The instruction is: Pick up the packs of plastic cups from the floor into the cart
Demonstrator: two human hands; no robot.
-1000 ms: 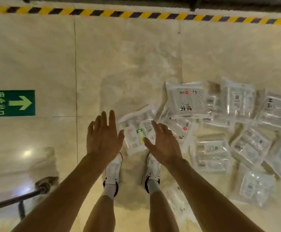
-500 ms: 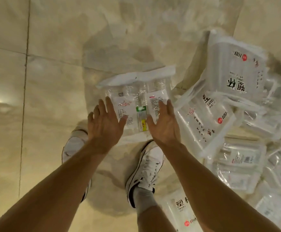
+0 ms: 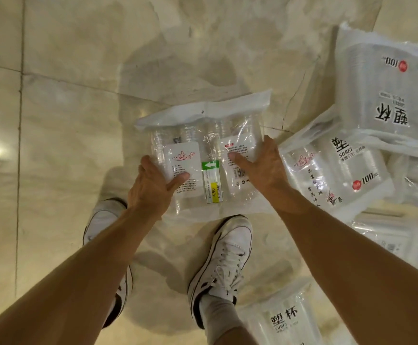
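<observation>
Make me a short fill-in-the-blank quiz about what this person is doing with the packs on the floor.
1. The left grip and right grip, both bare hands, hold one pack by its sides, each with its ____ on top.
2. The yellow patch of its price tag reads ____.
3. The shoes are ____.
4. The other packs lie to the person's ____.
Missing words: thumb; 4.50; white; right.
</observation>
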